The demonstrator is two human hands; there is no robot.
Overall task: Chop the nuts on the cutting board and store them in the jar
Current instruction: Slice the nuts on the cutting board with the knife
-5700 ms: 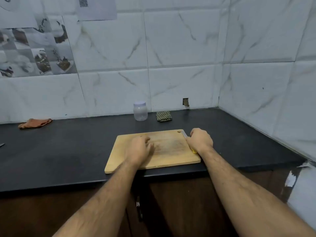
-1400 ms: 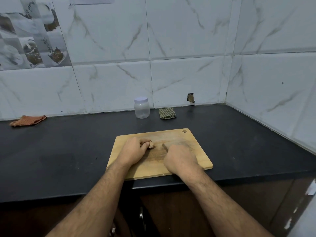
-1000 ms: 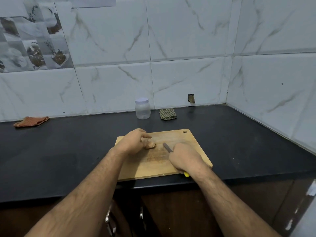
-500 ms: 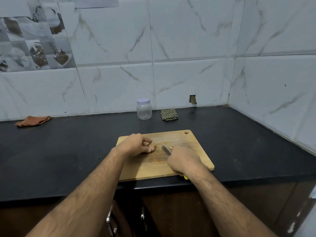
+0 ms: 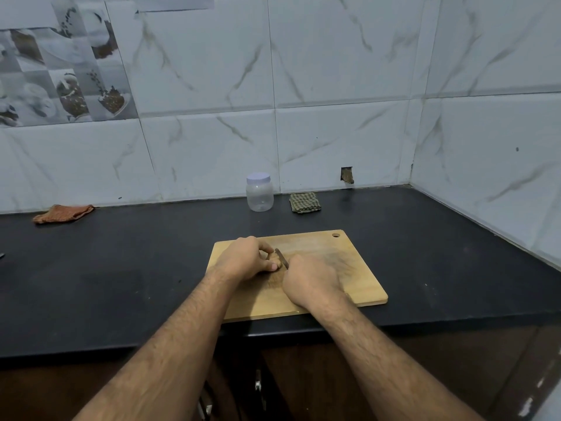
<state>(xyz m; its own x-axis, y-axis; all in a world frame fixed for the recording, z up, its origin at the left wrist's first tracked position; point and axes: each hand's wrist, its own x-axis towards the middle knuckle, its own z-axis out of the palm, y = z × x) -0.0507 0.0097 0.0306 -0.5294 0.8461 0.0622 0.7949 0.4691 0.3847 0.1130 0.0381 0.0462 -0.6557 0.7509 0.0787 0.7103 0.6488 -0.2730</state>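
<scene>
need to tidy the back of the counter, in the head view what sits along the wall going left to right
orange cloth → jar with its lid on → checked green cloth. All three lie on the black counter near the tiled wall, behind the cutting board.

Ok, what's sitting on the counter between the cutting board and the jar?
Nothing: in the head view only bare black counter separates the cutting board from the lidded jar. The folded green cloth lies right of the jar.
</scene>
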